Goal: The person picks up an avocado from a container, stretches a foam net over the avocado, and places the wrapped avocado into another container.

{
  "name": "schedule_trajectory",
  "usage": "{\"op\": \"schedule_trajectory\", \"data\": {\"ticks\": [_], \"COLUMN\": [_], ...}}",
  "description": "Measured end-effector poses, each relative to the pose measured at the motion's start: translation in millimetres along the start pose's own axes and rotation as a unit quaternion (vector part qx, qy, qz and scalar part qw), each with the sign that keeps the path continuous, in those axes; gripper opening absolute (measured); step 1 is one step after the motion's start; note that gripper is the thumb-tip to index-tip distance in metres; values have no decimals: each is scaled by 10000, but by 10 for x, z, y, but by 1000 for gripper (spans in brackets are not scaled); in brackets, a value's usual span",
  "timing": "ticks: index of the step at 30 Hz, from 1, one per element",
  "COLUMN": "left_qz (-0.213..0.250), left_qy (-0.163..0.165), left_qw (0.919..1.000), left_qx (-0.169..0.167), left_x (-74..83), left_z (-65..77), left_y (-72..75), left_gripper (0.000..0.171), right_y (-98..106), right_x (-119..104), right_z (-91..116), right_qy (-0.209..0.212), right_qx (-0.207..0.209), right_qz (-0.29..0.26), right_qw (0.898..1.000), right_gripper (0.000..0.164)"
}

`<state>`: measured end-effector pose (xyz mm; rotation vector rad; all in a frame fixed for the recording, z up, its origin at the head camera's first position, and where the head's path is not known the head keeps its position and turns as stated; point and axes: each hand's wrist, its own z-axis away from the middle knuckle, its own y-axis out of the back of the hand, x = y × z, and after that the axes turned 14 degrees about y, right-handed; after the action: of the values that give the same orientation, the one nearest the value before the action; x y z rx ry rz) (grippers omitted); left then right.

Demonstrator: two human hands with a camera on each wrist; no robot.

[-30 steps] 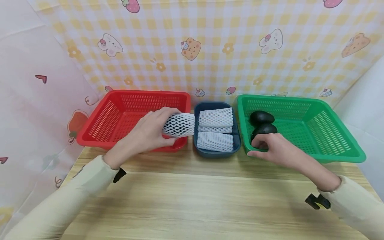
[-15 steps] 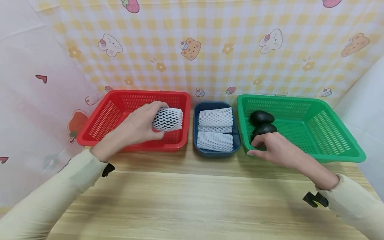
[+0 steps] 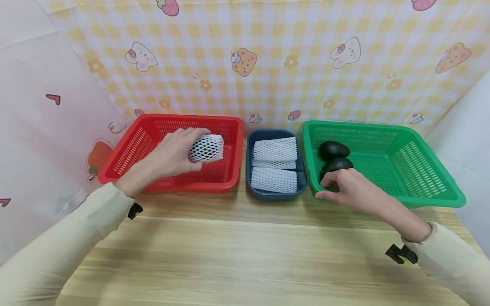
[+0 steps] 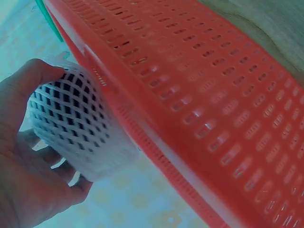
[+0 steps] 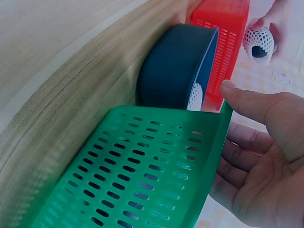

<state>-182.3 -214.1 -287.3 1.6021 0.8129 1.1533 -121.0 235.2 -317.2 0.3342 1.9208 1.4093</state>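
Note:
My left hand (image 3: 171, 155) grips a dark avocado wrapped in a white foam net sleeve (image 3: 207, 148), over the inside of the red basket (image 3: 229, 183). In the left wrist view, thumb and fingers wrap the netted avocado (image 4: 71, 109) beside the basket wall. My right hand (image 3: 354, 189) curls over the front-left rim of the green basket (image 3: 413, 197), thumb outside and fingers inside. Just beyond those fingers lie two bare black avocados (image 3: 334, 150), the nearer one partly hidden by the hand.
Between the baskets stands a dark blue tub (image 3: 276, 196) holding several folded foam net sleeves (image 3: 274, 180). All three containers sit at the back of the wooden table (image 3: 245, 255), against a checked cloth backdrop (image 3: 268, 85).
My left hand has carried the netted avocado leftward and slightly back, from the gap beside the blue tub to over the red basket. The right hand stays almost still.

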Motion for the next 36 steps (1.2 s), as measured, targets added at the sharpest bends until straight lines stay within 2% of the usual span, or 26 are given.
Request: {"op": "schedule_trajectory", "data": {"ticks": [5, 11, 14, 19, 23, 28, 36], "left_qz": [-53, -24, -19, -26, -68, 17, -168], "left_qy": [129, 364, 375, 346, 409, 275, 452], "left_qw": [9995, 9936, 9896, 9852, 9786, 9674, 9555], "left_qx": [-280, -1067, -1390, -1679, -2017, -2519, -2911], "left_x": [-61, -76, -75, -56, -33, -5, 44], "left_z": [-41, -52, -55, -85, -138, -222, -257], "left_y": [-19, -24, 0, 75, 123, 145, 121], "left_gripper": [80, 72, 72, 73, 71, 65, 64], "right_y": [-4, -16, -18, -19, -23, -26, -25], "right_x": [-3, 5, 7, 12, 17, 20, 22], "right_z": [4, 12, 13, 13, 14, 17, 15], "right_qy": [13, 12, 27, 51, 51, 61, 111], "right_qx": [18, 32, 40, 52, 36, 37, 35], "right_qz": [42, 64, 64, 86, 96, 95, 81], "right_qw": [10000, 10000, 10000, 9999, 9999, 9999, 9999], "right_gripper": [16, 18, 19, 18, 18, 17, 16]}}
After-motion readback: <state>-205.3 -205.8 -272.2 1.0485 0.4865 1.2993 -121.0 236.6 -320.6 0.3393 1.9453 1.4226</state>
